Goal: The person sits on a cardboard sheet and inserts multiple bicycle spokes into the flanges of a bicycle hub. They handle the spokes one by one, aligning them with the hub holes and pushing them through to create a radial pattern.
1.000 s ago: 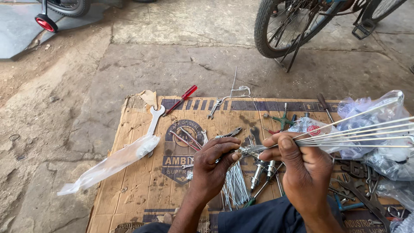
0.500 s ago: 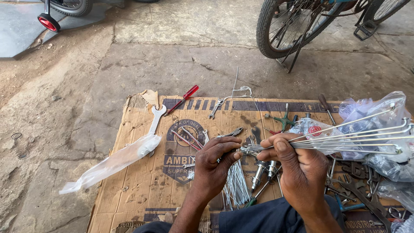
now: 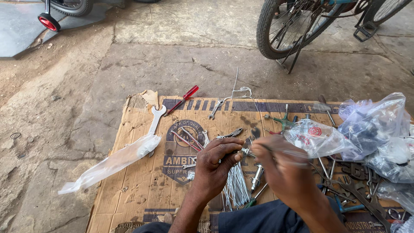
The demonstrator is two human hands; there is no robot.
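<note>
Small metal hub part (image 3: 246,151) was pinched between left hand (image 3: 215,162) fingertips and blurred right hand (image 3: 282,170), both closed on it above the cardboard sheet (image 3: 142,190), with a bundle of spokes (image 3: 236,187) just below the grip, pliers (image 3: 230,133) beyond, open-end spanner (image 3: 156,118) far left.

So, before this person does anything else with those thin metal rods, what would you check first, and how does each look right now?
1. Left hand pinching the end of the rod bundle: ok.
2. Right hand steady: not ok, it is blurred with motion.
3. Rods in the right hand all together: cannot tell, blurred.
4. Spare rods lying on the cardboard under the hands: ok.
5. Red screwdriver and wrench lying apart from the hands: ok.
6. Plastic bags apart from the right hand: cannot tell.
</note>
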